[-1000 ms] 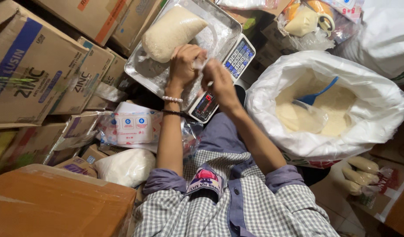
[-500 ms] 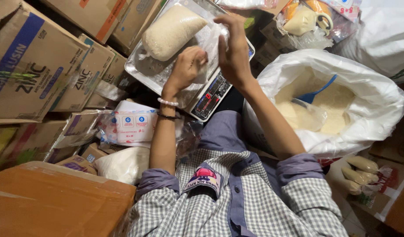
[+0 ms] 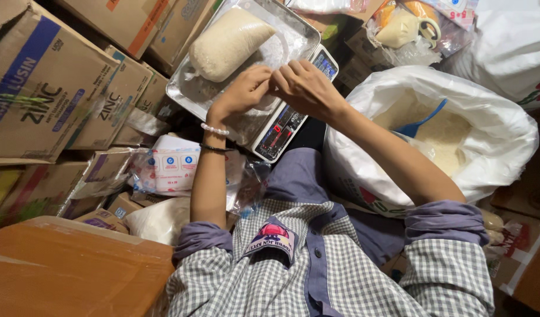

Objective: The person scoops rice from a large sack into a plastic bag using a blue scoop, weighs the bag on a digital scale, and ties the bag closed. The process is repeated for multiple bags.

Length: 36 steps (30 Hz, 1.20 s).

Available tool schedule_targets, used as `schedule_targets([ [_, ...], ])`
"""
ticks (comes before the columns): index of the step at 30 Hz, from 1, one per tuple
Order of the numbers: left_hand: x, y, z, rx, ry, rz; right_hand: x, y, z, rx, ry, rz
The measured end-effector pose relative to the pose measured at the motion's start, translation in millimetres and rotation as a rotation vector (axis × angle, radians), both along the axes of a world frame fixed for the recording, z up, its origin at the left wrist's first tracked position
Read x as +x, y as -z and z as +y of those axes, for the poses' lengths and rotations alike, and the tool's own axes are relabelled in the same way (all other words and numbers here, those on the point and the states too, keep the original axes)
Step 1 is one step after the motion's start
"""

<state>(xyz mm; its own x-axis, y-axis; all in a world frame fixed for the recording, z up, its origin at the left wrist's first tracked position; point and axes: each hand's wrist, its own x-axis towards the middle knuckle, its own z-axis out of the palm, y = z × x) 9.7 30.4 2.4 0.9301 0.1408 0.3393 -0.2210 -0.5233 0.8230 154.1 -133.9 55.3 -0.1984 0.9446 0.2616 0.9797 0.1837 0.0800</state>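
Observation:
My left hand (image 3: 240, 94), with two bracelets at the wrist, and my right hand (image 3: 308, 88) meet fingertip to fingertip over a metal scale tray (image 3: 296, 32). Both pinch what looks like a piece of clear plastic bag (image 3: 267, 56) lying on the tray. A filled clear bag of white grain (image 3: 226, 44) lies on the tray's far left, apart from my fingers. The scale's keypad and display (image 3: 281, 126) show below my wrists.
A big open white sack of grain (image 3: 505, 135) with a blue scoop (image 3: 419, 123) stands at the right. Cardboard boxes (image 3: 41, 88) are stacked at the left, with packaged goods (image 3: 173, 170) below them. A brown box top (image 3: 64, 270) is near left.
My right hand lifted toward the tray's far edge, then came back down to join my left hand over the tray. My left hand stayed nearly in place.

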Motion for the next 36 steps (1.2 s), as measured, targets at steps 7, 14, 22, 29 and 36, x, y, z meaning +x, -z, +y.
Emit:
schedule_targets([
  [7, -5, 12, 1, -0.463, 0.061, 0.320, 22, -3, -4, -0.033, -0.132, -0.082],
  [14, 12, 26, 1, -0.521, 0.058, 0.383, 25, -26, 6, 0.162, -0.231, -0.287],
  [22, 7, -17, 1, 0.500, -0.409, -0.116, 42, -35, 23, 0.169, -0.154, -0.010],
  [29, 3, -19, -14, 0.957, -0.323, -0.310, 55, -23, 18, 0.189, -0.109, 0.041],
  [36, 13, -26, -34, 1.078, -0.226, -0.123, 66, -16, 21, 0.155, -0.048, -0.023],
])
